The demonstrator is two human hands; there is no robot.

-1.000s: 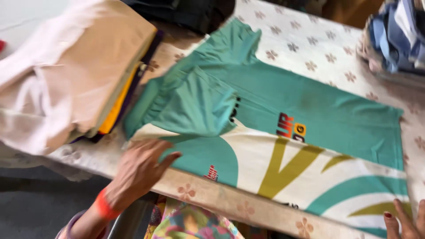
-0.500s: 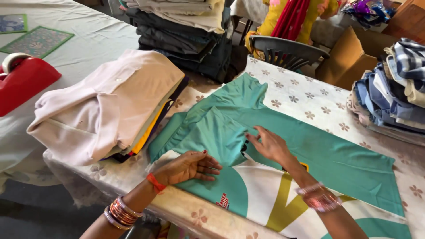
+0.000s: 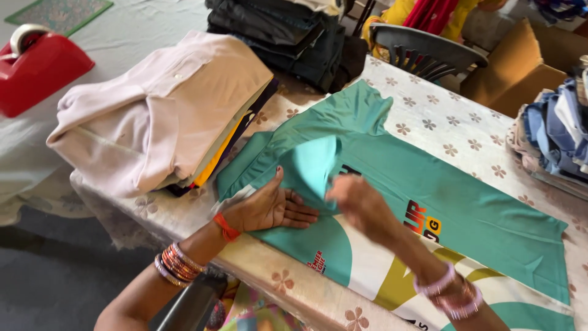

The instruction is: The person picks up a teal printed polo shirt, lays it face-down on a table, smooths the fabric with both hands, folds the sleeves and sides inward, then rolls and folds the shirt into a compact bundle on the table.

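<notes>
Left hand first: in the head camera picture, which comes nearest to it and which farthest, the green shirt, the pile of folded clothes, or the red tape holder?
From the left hand:
1. Green shirt, right under it.
2. Pile of folded clothes, up to its left.
3. Red tape holder, far left corner.

One teal T-shirt [image 3: 429, 202], two hands, one red tape dispenser [image 3: 38, 70], one cardboard box [image 3: 520, 67], one dark plastic chair [image 3: 422, 55].

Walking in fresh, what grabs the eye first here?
The teal jersey with white and yellow curves, spread across the flowered tablecloth, stands out. The left hand lies flat on it while the right hand, blurred, is at its folded sleeve. To the left sits a stack of folded pale shirts.
</notes>
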